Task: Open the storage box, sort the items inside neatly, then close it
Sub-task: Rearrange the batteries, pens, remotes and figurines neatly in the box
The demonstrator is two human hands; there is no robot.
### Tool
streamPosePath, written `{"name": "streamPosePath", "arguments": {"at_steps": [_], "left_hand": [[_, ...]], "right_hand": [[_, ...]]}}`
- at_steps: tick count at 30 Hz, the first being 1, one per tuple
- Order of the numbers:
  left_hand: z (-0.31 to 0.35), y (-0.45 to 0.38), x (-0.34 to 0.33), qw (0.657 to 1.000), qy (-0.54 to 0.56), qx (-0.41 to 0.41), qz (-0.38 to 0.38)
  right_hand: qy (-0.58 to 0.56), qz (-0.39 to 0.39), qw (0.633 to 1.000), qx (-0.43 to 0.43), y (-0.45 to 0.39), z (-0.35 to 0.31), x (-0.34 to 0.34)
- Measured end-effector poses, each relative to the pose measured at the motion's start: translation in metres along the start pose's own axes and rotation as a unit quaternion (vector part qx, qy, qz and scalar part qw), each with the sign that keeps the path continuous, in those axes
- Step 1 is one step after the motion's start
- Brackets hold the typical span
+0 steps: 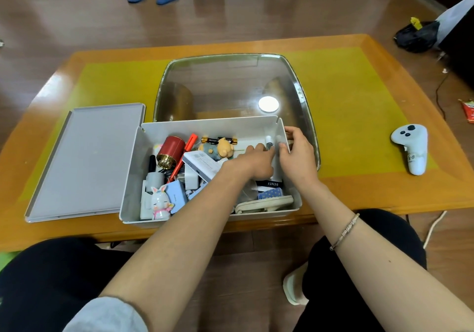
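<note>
The white storage box (133, 167) stands open at the table's near edge, its grey lid (87, 159) lying flat to its left. Inside are a red tin (171, 151), a red pen (185, 154), batteries (218, 140), a plush pig (218, 149), a white power bank (200, 162), a bunny figure (160, 202), a blue card case (177, 195) and a pouch (264, 203). My left hand (252, 162) reaches into the box's right half. My right hand (298, 152) is at the far right corner, fingers pinching small white tubes (269, 142) against the wall.
A large clear glass tray (230, 85) sits behind the box on the yellow-green mat (359, 100). A white game controller (411, 147) lies to the right on the table. Slippers and a black bag are on the floor beyond. My knees are below the table edge.
</note>
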State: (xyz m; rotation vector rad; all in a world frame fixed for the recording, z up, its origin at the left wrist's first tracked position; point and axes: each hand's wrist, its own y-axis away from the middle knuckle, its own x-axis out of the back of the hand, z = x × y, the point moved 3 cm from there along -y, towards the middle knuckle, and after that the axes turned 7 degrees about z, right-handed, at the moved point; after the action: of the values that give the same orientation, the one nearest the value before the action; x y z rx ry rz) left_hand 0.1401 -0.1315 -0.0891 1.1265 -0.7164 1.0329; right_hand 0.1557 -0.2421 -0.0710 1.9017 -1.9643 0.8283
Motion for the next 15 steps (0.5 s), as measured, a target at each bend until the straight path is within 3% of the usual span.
{"name": "streamPosePath", "arguments": {"at_steps": [15], "left_hand": [[-0.0024, 0.0056, -0.0051, 0.997, -0.059, -0.026, -0.036]], "right_hand": [[0.005, 0.002, 1.000, -0.001, -0.0007, -0.0003, 0.0007]]}}
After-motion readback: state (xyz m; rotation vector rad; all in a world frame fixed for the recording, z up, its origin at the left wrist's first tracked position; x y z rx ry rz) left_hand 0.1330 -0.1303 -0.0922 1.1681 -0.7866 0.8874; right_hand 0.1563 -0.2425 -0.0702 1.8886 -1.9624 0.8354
